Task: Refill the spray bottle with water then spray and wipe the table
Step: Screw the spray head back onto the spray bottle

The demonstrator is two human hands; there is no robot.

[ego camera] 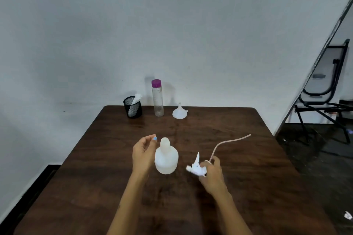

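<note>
Two hands: both reach over a dark wooden table (248, 187), one on each side of the bottle.
Spray bottle (166, 158): white, upright, neck uncapped, near the middle of the table.
Left hand (144, 153): at the bottle's 9 o'clock, just beside its wall; whether it touches cannot be told. Fingers loosely curved, thumb and forefinger near the neck, holding nothing.
Right hand (213, 172): at the bottle's 3 o'clock, apart from it, fingers curled round the spray head.
Spray head (196, 168): white, off the bottle, nozzle toward the bottle, trigger pointing up.
Tube (227, 142): thin, pale, curving from the spray head toward 1 o'clock above the table.
Water bottle (157, 98): clear, purple cap on, upright at the far edge, 12 o'clock from the spray bottle.
Funnel (179, 112): white, mouth down, at the water bottle's 3 o'clock.
Mesh cup (133, 108): black, at the water bottle's 9 o'clock, a white cloth (136, 101) stuffed inside.
Chair (324, 91): black frame, off the table at 2 o'clock.
</note>
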